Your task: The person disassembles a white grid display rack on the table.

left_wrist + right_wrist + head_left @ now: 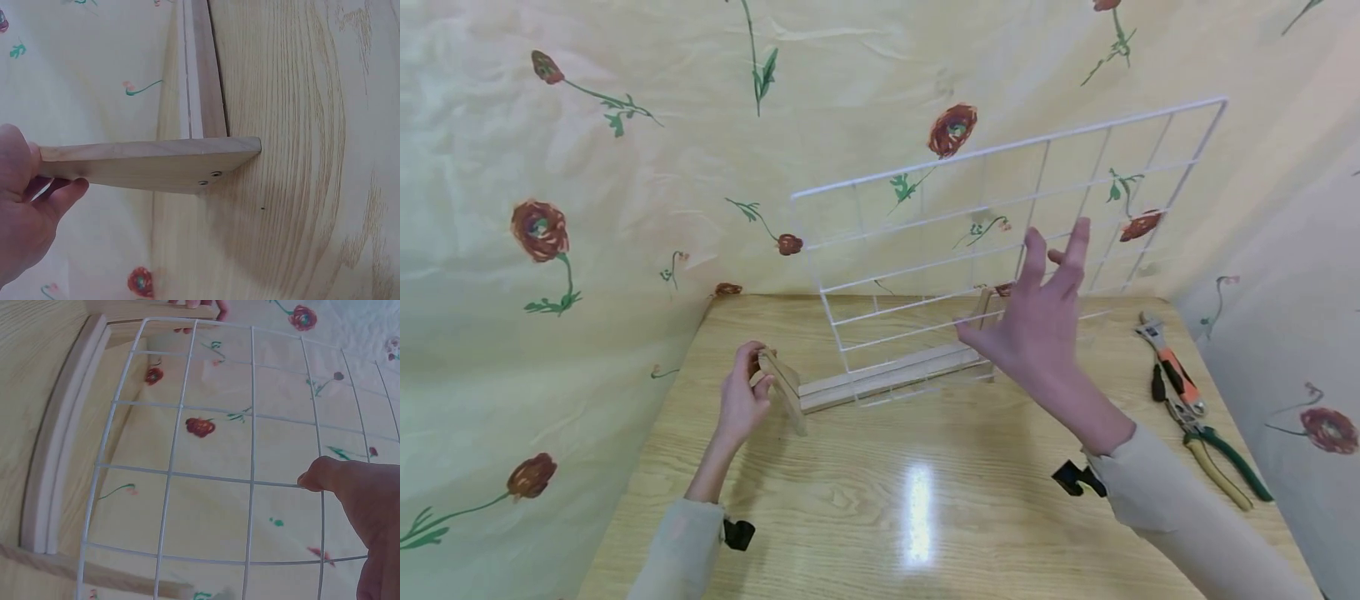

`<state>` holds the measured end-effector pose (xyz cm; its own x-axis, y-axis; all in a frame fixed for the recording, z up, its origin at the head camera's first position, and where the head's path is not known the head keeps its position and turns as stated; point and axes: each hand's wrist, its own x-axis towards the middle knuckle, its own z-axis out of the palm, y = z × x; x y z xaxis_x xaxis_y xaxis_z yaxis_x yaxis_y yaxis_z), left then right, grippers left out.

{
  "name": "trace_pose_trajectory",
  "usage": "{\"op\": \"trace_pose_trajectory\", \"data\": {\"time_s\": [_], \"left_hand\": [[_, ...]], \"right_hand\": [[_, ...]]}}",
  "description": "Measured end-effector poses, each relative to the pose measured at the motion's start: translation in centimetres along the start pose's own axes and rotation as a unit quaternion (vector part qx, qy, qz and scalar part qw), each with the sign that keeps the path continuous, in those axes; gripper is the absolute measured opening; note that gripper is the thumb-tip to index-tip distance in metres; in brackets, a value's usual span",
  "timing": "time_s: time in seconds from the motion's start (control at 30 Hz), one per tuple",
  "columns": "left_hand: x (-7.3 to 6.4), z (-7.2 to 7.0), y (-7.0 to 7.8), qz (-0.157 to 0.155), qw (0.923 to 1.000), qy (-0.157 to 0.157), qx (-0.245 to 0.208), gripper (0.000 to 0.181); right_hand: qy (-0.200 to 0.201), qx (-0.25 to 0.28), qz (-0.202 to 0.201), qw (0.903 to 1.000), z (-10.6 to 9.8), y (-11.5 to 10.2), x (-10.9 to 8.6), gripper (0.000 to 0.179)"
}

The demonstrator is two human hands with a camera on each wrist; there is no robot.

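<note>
A white wire grid [917,221] is tilted up above a low wooden stand [887,382], its right end higher than its left. My right hand [1041,329] holds the grid with fingers spread over its wires; in the right wrist view the thumb [325,474] lies against a wire crossing. My left hand [743,402] pinches the upper end of the stand's left side board [144,159] between thumb and fingers. Two screw heads [215,174] show on that board's outer face. Long parallel slats [203,69] run from it to the other side board.
At the table's right edge lie an adjustable wrench [1176,367] with an orange and black handle, pliers [1225,458] with green and yellow handles, and a small black-handled tool [1158,383]. Flowered cloth [850,75] hangs behind and beside the wooden table [835,517].
</note>
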<state>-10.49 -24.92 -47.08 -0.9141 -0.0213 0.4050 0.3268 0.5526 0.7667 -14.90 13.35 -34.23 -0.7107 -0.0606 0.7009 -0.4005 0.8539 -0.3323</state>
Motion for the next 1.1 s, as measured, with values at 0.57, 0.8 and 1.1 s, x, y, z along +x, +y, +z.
{"op": "trace_pose_trajectory", "data": {"time_s": [0.57, 0.8, 1.1], "left_hand": [[-0.1, 0.3, -0.5, 0.028, 0.9995, 0.015, 0.005, 0.051], [-0.5, 0.2, -0.6, 0.006, 0.9998, 0.021, -0.002, 0.053], [-1.1, 0.1, -0.2, 0.007, 0.9995, 0.032, -0.006, 0.052]], "right_hand": [[-0.060, -0.028, 0.060, 0.9960, -1.2, 3.4, -3.6, 0.133], [-0.054, -0.031, 0.066, 0.9958, -1.3, 3.8, -4.1, 0.133], [-0.042, -0.036, 0.059, 0.9967, -1.2, 4.3, -4.6, 0.131]]}}
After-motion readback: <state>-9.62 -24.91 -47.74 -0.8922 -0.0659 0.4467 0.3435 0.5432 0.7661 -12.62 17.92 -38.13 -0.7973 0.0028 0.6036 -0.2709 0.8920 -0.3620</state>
